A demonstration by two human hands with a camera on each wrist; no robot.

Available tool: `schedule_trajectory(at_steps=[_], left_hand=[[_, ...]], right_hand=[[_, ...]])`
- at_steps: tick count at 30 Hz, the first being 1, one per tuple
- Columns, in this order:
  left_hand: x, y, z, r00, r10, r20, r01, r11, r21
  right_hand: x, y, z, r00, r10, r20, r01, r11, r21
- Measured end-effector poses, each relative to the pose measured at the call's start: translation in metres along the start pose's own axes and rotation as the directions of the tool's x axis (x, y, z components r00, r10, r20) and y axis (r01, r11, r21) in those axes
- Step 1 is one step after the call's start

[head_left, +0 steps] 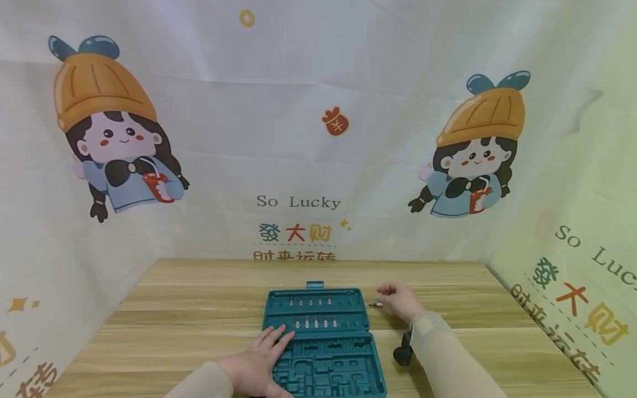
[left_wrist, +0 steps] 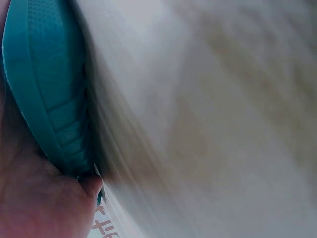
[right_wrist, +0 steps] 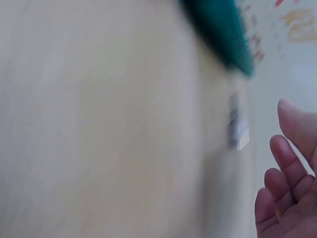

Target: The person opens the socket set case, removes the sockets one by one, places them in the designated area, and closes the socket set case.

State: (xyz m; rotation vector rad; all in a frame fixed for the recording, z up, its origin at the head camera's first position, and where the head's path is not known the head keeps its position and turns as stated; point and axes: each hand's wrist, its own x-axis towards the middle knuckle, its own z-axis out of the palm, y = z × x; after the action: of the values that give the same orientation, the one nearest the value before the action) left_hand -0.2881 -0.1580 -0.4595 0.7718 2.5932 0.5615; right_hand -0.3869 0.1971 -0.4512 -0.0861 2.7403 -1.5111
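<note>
On the counter (head_left: pixel 458 282), just beyond the right side of the teal case (head_left: pixel 328 334), one small metal bit (head_left: pixel 376 304), lying flat, long axis running roughly left to right, darker end toward the case, silvery end toward the right grip (head_left: pixel 402 303). Far nearer to the right grip than to the left: close under the right fingertips in the head view, yet apart from thumb and fingers in the right wrist view. Right grip apart, with a slight gap between thumb and forefinger and nothing visibly held there. Left grip (head_left: pixel 256 365) laid over the left side of the case's near half, fingers spread and fairly straight, not clamped; thumb against the case edge in the left wrist view. In the far half of the case, two rows of seated bits (head_left: pixel 311 302); in the near half, moulded hollows. Farther out, behind the counter, a pale printed cloth (head_left: pixel 293 155).
</note>
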Motion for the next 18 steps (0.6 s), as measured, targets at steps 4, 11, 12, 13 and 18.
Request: schedule_trajectory(at_steps=[4,11,12,13,18], left_hand=[[0.0,0.0,-0.001,1.0,0.003,0.006,-0.003,1.0,-0.009],[-0.001,0.003,-0.004,0.999,-0.023,0.027,0.023,1.0,0.005],[-0.001,0.004,-0.004,0.999,-0.034,0.032,0.034,0.999,0.01],[-0.001,0.005,-0.005,0.999,-0.038,0.035,0.037,0.999,0.017],[-0.001,0.01,-0.006,0.998,-0.049,0.045,0.046,0.997,0.058]], right_hand=[[0.0,-0.033,0.01,1.0,-0.016,0.025,0.016,1.0,0.021],[0.009,-0.065,0.054,0.997,-0.055,0.051,0.046,0.986,0.158],[0.01,-0.065,0.061,0.997,-0.057,0.044,0.049,0.985,0.165],[0.011,-0.064,0.067,0.998,-0.054,0.04,0.047,0.984,0.174],[0.01,-0.052,0.087,1.0,-0.021,-0.009,0.021,0.997,0.068]])
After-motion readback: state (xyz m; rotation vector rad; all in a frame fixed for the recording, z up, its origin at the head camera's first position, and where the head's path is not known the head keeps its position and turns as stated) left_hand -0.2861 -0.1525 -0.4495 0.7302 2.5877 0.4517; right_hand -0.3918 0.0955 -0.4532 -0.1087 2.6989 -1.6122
